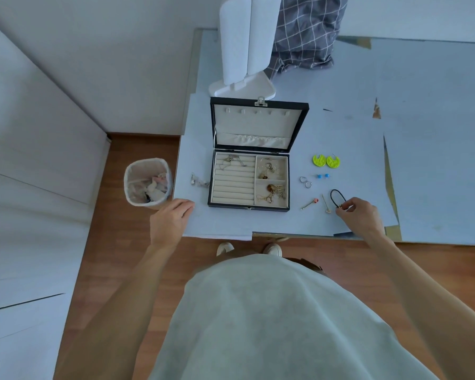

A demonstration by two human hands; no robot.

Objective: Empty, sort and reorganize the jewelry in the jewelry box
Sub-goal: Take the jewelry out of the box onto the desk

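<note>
On the pale blue-grey paper-covered tabletop (340, 127), the emptying stage is being carried out, judged from how the pieces are lying. Left to right, the following is being recorded.

On the wooden floor beside the table, a small white-lined waste bin (147, 182) holding crumpled scraps is standing. The left hand (170, 219) is being rested palm-down at the table's near-left corner, fingers loosely spread, nothing being held. Just left of the box, a small silver-toned piece (199, 181) is lying on the paper.

The black-framed jewellery box with cream lining (249, 176) is standing open, its lid propped upright. Its ring-roll section is carrying a tangle of silver chain (232, 160); the two right-hand compartments are still holding gold-toned pieces (270, 182), too tangled to be told apart.

Right of the box, sorted pairs are being laid out apart from one another: two neon yellow-green disc earrings (326, 161), two blue studs (322, 176), two small silver hoops (305, 182), a thin gold-toned pin with a pink end (309, 203) and a pale slender pin (325, 204).

The right hand (361, 215) is being held low over the paper, thumb and forefinger pinched on the small charm end of a black cord loop (335, 197), which is lying on the table; the remaining fingers are curled.

The next move is judged to call for release of the cord, then fine pinches to lift the tangled gold pieces out singly.

No brand, label or legible writing is being found.
</note>
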